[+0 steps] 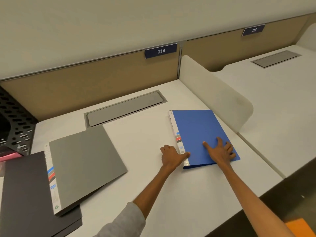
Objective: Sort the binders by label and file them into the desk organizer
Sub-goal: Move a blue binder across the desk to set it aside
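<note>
A blue binder lies flat on the white desk, at the right beside the divider. My right hand rests flat on its near cover with fingers spread. My left hand sits at the binder's white labelled spine, fingers curled, thumb on the spine edge. A grey binder with the same striped spine label lies at the left, on top of a dark grey binder. The black perforated desk organizer stands at the far left edge, only partly in view.
A pink item lies under the organizer. A grey cable hatch is set into the desk at the back. A white rounded divider borders the right side. Signs 214 and 215 hang on the back panel.
</note>
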### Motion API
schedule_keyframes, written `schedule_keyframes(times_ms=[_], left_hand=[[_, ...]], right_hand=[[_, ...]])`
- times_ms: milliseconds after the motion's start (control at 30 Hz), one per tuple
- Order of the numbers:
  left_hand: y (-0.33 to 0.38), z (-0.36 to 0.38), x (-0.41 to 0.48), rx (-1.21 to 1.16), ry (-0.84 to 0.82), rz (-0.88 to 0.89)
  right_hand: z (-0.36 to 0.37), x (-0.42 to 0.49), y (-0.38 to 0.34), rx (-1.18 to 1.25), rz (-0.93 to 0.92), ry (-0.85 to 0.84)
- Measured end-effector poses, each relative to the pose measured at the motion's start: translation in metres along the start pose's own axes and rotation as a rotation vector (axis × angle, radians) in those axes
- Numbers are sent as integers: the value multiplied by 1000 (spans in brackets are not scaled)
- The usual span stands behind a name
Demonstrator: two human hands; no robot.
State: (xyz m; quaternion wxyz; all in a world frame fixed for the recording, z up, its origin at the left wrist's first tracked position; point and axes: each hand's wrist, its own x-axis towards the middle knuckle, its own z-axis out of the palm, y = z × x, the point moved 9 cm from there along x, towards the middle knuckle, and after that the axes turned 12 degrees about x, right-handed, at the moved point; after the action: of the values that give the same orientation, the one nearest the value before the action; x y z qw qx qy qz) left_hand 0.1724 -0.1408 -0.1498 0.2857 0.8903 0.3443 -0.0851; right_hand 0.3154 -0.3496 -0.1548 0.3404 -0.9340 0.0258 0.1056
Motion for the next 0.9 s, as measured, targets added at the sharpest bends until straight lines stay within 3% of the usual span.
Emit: schedule_keyframes(times_ms=[200, 367, 633, 900], left_hand=[[9, 11, 3, -48, -21, 7], [5, 14, 1, -256, -14, -76], [-8, 6, -3, -539, -67, -185], [-41, -35, -11, -763, 46, -235]], right_hand=[[-7, 6, 11, 56, 89, 47], [-13, 10, 9, 54, 133, 84], [-9, 3, 17, 98, 177, 37], [3, -11, 11, 192, 236, -54]])
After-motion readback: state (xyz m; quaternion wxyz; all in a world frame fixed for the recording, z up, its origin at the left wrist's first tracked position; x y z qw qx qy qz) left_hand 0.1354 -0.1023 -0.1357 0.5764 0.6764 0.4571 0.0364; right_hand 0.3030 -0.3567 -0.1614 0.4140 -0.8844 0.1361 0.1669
